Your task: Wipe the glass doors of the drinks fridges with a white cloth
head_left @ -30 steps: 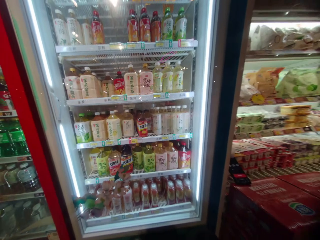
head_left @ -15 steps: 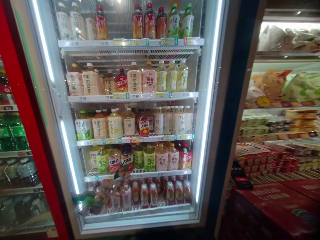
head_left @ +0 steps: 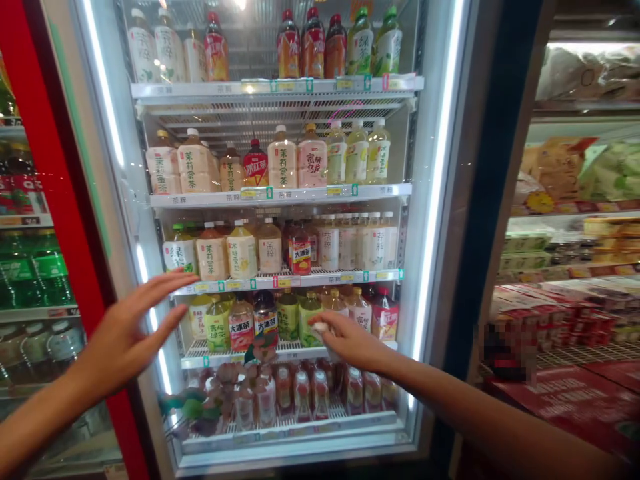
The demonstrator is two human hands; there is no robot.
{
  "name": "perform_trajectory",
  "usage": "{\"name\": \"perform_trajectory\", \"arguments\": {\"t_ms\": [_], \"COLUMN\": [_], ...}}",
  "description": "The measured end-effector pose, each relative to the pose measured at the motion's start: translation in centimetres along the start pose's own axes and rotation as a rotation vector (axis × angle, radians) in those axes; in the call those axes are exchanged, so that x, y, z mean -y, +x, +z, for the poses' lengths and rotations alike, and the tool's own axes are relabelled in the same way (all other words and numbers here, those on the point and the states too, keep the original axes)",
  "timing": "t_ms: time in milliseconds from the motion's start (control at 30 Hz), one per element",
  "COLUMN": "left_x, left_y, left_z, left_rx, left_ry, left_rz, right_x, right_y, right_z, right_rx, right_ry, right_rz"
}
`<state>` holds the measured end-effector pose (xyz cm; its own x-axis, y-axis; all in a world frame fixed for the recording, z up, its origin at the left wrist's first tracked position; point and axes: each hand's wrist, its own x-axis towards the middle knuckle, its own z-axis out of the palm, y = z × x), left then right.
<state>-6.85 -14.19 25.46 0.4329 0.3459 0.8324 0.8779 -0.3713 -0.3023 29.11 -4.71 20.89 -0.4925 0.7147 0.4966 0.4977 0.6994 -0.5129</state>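
My left hand [head_left: 133, 330] is raised at the left, its fingers stretched out and apart with nothing in them. It is in front of the left edge of a lit drinks cooler [head_left: 280, 453]. My right hand [head_left: 345, 340] is closed around a small white thing [head_left: 321, 327], too blurred to name. It appears in front of the lower bottle shelf and hides part of some pink-labelled bottles. Close to it in the picture are a green-labelled bottle [head_left: 310, 317] and a bottle with a red cap [head_left: 384, 315].
Bottled teas stand on several shelves, among them a dark red bottle [head_left: 301, 252]. Reflections and flower shapes [head_left: 193, 407] overlie the cooler's lower left. A red-framed cooler [head_left: 47, 133] adjoins at left. At right are packaged foods [head_left: 565, 167] and red boxes [head_left: 575, 407].
Both my hands have come into view, the left from the lower left and the right from the lower right. The cooler has shifted slightly to the right in the picture.
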Motion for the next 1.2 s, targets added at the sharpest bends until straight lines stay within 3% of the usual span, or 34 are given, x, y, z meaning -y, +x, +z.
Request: {"name": "perform_trajectory", "arguments": {"t_ms": [133,233,333,433,467,533,667,700,767,867,933,1033,1133,1200], "left_x": [0.4,0.5,0.9,1.5,1.7,2.0,2.0,2.0,2.0,2.3,2.6,2.9,2.8,2.7], "left_y": [0.6,1.3,1.3,0.5,0.1,-0.3,-0.5,-0.6,-1.2,-2.9,-4.0,-4.8,-4.6,-4.5], "left_z": [5.8,9.9,12.4,13.7,14.1,14.8,16.4,16.9,18.2,20.2,21.2,21.6,21.4,21.3], "left_rx": [0.078,-0.007,-0.104,-0.122,-0.126,-0.138,-0.162,-0.165,-0.163,-0.145,-0.139,-0.144,-0.148,-0.152], "left_ry": [0.041,0.151,0.201,0.204,0.2,0.186,0.126,0.106,0.083,0.135,0.186,0.218,0.206,0.189], "left_rz": [0.189,0.123,0.002,-0.037,-0.035,-0.028,-0.038,-0.045,-0.05,-0.025,-0.001,0.007,0.005,0.003], "right_x": [2.2,1.6,-2.9,-7.3,-7.7,-6.5,-1.0,-0.3,-0.8,-4.6,-6.9,-6.8,-3.5,-2.2], "right_y": [8.8,12.3,11.1,8.9,8.9,10.5,16.0,16.6,16.0,11.8,9.6,10.3,14.1,15.5], "right_z": [0.3,2.9,9.6,14.5,14.7,12.9,7.4,7.1,8.6,13.3,15.1,13.1,8.8,7.9], "right_rx": [-0.394,-0.528,-0.439,-0.209,-0.172,-0.195,-0.434,-0.47,-0.461,-0.295,-0.174,-0.141,-0.287,-0.379], "right_ry": [-0.218,-0.464,-0.661,-0.811,-0.841,-0.869,-0.826,-0.81,-0.797,-0.833,-0.874,-0.9,-0.851,-0.809], "right_rz": [-0.343,-0.491,-0.474,-0.69,-0.747,-0.766,-0.55,-0.505,-0.482,-0.602,-0.728,-0.807,-0.657,-0.533]}}
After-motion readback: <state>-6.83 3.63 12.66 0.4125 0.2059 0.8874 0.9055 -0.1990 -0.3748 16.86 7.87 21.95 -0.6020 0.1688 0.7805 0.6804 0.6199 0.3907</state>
